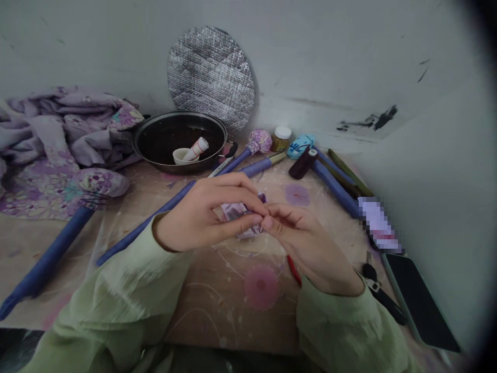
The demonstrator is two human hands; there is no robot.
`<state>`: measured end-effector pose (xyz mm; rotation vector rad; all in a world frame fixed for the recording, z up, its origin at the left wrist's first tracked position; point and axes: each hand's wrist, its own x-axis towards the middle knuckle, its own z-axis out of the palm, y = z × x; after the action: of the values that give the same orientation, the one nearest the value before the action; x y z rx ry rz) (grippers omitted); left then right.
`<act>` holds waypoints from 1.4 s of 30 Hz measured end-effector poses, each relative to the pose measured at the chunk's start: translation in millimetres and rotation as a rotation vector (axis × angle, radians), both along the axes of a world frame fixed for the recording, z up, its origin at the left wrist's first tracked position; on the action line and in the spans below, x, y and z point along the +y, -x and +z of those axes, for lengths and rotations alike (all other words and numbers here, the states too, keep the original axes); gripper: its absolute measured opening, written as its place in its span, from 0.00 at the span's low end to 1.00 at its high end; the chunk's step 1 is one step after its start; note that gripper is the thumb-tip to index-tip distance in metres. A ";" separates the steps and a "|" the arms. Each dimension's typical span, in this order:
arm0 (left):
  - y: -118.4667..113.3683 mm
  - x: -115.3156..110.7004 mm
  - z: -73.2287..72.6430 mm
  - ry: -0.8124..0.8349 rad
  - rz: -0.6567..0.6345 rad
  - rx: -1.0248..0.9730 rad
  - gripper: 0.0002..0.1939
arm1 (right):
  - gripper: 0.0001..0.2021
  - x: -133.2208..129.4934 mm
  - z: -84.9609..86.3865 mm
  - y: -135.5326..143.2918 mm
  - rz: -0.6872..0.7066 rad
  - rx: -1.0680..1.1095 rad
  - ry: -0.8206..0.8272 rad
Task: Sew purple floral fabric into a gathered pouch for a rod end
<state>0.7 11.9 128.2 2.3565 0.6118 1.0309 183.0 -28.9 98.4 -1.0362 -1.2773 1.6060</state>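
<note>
Above the middle of the table, my left hand (212, 210) and my right hand (306, 235) meet at the fingertips. Between them is a small piece of purple floral cloth (232, 211), bunched up, with both hands pinching its edge. The fingers cover much of the cloth, and any thread in it is too fine to make out. Part of a red-handled tool (294, 270) shows beside my right wrist. A dark spool of thread (303, 164) lies tilted beyond my right hand.
Behind stand a black pan (155, 165) holding a small white cup (185, 158), a silver round mat (212, 72) and a lidded jar (281, 139). Blue-wrapped sticks (52, 261) with cloth heads lie around. Crumpled floral fabric (42, 150) is left; a phone (421, 300) is right.
</note>
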 end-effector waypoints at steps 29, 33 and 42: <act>-17.7 -19.6 -6.9 0.691 0.039 -0.342 0.09 | 0.05 -9.7 6.3 7.5 -0.321 -0.090 -0.648; -13.3 -19.1 -3.2 0.810 -0.020 -0.338 0.11 | 0.08 -14.3 12.8 10.0 -0.391 -0.260 -0.863; -14.2 -19.4 -1.1 0.761 0.014 -0.341 0.11 | 0.12 -14.9 8.7 9.2 -0.450 -0.474 -1.045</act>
<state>14.9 -7.5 127.1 1.4841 0.7248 0.9521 173.9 -43.8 107.1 -0.9064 -1.7233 0.2215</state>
